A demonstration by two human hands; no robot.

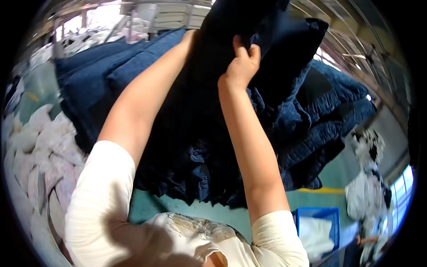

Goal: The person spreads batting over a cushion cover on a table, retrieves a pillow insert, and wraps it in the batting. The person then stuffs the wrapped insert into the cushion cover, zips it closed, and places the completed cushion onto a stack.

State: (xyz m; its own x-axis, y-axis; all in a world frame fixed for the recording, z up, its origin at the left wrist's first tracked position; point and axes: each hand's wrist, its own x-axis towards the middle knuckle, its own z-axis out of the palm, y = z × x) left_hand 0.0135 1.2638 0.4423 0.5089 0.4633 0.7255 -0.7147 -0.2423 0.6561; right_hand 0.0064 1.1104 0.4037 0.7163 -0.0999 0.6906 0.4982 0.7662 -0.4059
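Observation:
Dark blue denim garments (213, 147) lie in a large heap in front of me, with folded edges hanging toward the floor. Above the heap, a very dark garment (222, 40) is raised toward the top of the view. My right hand (242, 64) is closed on this dark cloth, with a finger pointing up along it. My left hand (190, 39) reaches to the left edge of the same cloth; its fingers are hidden behind the fabric. More folded denim (98, 71) lies to the left, and crumpled denim (329, 95) to the right.
Pale garments (49, 155) are piled at the left. A blue crate (336, 227) with white material stands on the green floor at lower right. Farther right are white bundles (367, 191) and part of another person's arm (369, 239). Metal framing rises behind.

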